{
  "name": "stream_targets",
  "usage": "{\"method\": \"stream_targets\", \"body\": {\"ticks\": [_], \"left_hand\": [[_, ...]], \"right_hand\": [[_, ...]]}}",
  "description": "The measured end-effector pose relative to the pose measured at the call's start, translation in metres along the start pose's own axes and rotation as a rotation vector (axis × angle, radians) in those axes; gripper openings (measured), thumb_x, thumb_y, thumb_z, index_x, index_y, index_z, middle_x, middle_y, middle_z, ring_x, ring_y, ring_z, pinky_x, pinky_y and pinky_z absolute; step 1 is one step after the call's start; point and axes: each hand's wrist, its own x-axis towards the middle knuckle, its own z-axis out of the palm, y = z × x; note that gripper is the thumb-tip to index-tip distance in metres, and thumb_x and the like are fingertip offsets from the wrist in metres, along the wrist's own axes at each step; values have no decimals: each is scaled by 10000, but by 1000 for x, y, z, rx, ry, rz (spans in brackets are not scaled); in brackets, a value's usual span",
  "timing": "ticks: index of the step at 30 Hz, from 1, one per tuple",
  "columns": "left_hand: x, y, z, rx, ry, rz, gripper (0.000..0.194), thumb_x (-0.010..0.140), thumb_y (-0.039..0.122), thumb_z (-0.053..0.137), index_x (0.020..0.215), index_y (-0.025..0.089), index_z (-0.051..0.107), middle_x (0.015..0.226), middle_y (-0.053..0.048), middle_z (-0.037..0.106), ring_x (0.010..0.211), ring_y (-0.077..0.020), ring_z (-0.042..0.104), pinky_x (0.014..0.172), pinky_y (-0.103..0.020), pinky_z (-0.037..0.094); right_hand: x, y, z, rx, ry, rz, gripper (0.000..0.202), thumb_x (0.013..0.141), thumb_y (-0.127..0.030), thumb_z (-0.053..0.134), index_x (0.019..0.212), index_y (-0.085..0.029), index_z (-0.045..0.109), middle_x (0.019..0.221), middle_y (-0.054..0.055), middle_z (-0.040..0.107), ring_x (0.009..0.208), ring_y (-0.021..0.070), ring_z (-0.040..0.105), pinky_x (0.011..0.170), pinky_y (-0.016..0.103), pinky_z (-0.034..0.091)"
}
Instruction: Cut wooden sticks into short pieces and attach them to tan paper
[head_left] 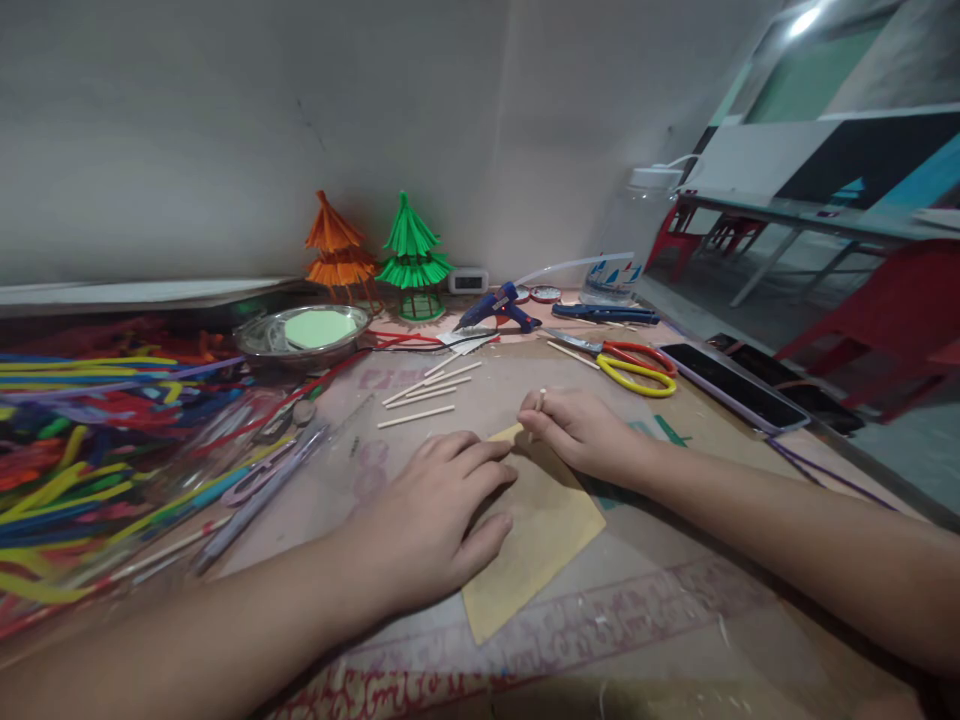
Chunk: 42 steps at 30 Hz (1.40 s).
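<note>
A square of yellow paper (540, 545) lies on the table under both hands. My left hand (442, 505) rests palm down over its left part, fingers stretched out and nothing in them. At the paper's far corner my right hand (581, 430) is closed in a pinch around a short wooden stick (541, 397). Only the tip of that stick shows above the fingers; the rest is hidden. Several loose wooden sticks (416, 417) lie beyond my left hand.
Scissors (637, 375), a phone (735, 385) and a utility knife (604, 314) lie to the right. A blue glue gun (499, 308), green paper tree (414, 260), orange tree (339, 250) and metal dish (255, 335) stand at the back. Colourful pipe cleaners (82, 480) fill the left.
</note>
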Motion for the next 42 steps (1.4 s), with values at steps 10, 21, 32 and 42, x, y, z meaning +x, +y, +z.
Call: {"method": "stream_targets", "body": {"ticks": [10,21,32,42], "left_hand": [[0,0,1,8,23,13,321,949,289,576,1255,213,637,1441,-82,596,1290,-305,502,1099,-538,435],[-1,-1,2,14,4,19,324,953,287,567,1260,204,628,1419,-84,602,1291,-303,494,1104,-532,425],[-1,-2,3,21,-1,18,337,956,295,568,1275,202,623,1438,-79,588,1295,-297,483,1105,-528,421],[-1,-2,3,17,13,26,325,956,290,569,1265,205,628,1421,-85,598,1287,-303,497,1096,-526,426]], "right_hand": [[0,3,2,-31,-7,-1,357,1041,-366,395,774,-211,573,761,45,680,687,169,593,688,295,447],[1,-1,2,20,-32,-40,332,1032,-320,400,757,-215,554,778,50,688,743,180,617,720,298,455],[1,3,3,25,-34,-89,331,1034,-333,411,790,-207,597,792,50,700,772,180,617,760,306,459],[0,-1,2,-14,-8,-133,311,1034,-303,421,789,-204,585,781,51,701,755,178,621,770,309,459]]}}
